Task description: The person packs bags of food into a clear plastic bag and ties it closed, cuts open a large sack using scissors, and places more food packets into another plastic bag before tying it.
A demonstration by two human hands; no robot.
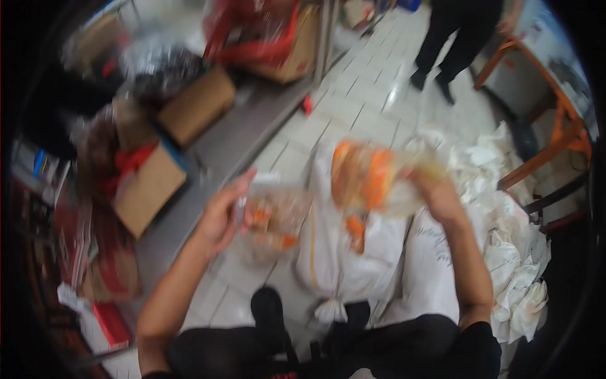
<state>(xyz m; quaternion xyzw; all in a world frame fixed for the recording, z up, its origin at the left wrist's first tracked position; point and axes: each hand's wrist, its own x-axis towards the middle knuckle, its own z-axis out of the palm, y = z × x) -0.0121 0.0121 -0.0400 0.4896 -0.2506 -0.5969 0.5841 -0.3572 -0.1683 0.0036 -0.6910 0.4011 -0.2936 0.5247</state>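
Observation:
My left hand (pixel 226 213) grips the edge of a clear plastic bag (pixel 278 221) with small orange and brown bits showing in it. Its index finger points up and away from the bag. To the right, my right hand (pixel 435 192) is closed on a clear plastic package (pixel 363 175) with orange bands, tilted and smeared by motion. An orange-brown piece (pixel 356 235) shows just below that package, in front of a white sack (pixel 322 252); whether it hangs from the package is unclear.
Another white sack (pixel 429 265) with dark writing lies by my legs. Crumpled white bags (pixel 517 271) pile up at right, near an orange table frame (pixel 555 132). Cardboard boxes (pixel 196 104) and a red crate (pixel 252 38) sit on a grey surface at left. A person (pixel 451 44) stands ahead.

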